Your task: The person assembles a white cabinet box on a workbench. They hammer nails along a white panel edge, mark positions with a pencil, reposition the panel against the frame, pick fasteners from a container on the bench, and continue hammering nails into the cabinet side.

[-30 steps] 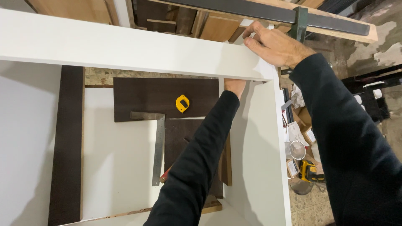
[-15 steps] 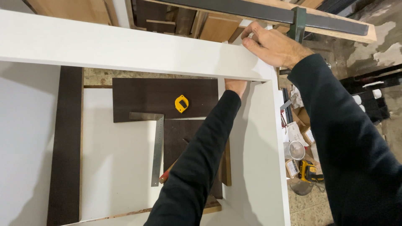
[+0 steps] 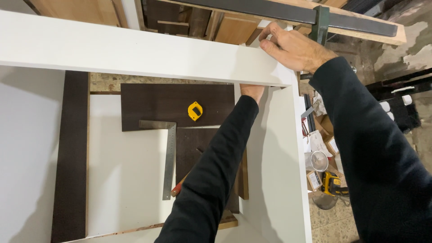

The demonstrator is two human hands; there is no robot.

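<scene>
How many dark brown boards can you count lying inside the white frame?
3: a long strip at left, a wide board under the yellow tape measure, another beneath the left sleeve. More may be hidden.
</scene>
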